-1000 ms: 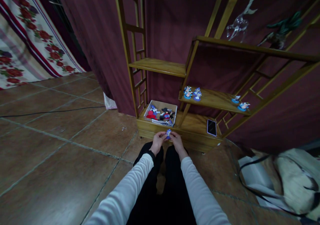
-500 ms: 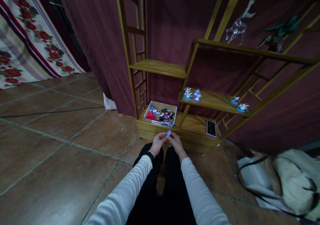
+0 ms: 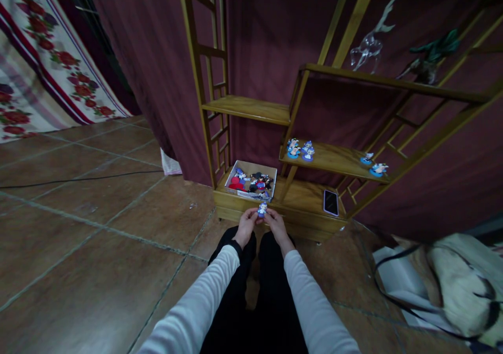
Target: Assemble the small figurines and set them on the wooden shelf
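Figurine (image 3: 262, 209) in blue and white, pinched low in front of the knees, just short of the bottom board. Around it, from big to small: wooden shelf unit (image 3: 251, 110) standing against a dark red curtain (image 3: 157, 55); open cardboard box (image 3: 255, 163) on the bottom board, loaded with more small figures in red, black and blue; glass deer (image 3: 367, 42) and dark green ornament (image 3: 430, 55) up on the top board; then left hand (image 3: 246, 225) and right hand (image 3: 277, 225) close together, fingers of both clamped on the figurine from either side; phone (image 3: 330, 202) lying flat on the bottom board, to the right of the box and apart from it. Smallest of all, on the middle board (image 3: 334, 157): a cluster of standing figures (image 3: 298, 148) at the left end and a pair of figures (image 3: 373, 164) toward the right, well apart from the cluster. Judged partway along: a handful out and upright on the middle board, one in hand, a good heap left in the box.
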Motion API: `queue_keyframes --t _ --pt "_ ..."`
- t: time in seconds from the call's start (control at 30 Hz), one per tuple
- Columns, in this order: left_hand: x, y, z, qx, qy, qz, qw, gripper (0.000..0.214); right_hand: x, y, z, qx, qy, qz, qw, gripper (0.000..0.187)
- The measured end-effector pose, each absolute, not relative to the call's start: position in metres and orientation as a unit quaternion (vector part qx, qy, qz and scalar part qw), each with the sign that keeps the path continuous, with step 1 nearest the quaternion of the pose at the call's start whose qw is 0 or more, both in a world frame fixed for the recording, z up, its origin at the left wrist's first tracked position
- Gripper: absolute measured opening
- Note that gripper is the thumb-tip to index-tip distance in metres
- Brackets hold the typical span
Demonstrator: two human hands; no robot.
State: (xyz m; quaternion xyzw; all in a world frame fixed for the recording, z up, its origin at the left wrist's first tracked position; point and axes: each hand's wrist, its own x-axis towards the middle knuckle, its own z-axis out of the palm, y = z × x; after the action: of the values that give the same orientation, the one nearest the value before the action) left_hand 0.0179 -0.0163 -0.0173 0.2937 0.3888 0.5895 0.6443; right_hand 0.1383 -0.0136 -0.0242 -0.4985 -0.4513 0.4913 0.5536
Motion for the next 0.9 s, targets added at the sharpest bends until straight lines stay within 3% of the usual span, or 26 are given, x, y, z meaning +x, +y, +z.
queue_keyframes --t 0.17,0.43,0.9 --pt "0.018 -0.015 -0.019 0.282 0.381 0.586 0.657 0.025 0.135 -0.012 -0.028 -0.49 -0.413 0.503 0.581 0.029" --pt "0.018 -0.014 -0.019 0.322 0.388 0.567 0.651 0.047 0.136 -0.015 -0.022 -0.491 -0.416 0.496 0.583 0.023" --pt "0.012 -0.019 -0.01 0.271 0.351 0.538 0.717 0.03 0.137 -0.021 -0.012 -0.476 -0.456 0.501 0.561 0.024"
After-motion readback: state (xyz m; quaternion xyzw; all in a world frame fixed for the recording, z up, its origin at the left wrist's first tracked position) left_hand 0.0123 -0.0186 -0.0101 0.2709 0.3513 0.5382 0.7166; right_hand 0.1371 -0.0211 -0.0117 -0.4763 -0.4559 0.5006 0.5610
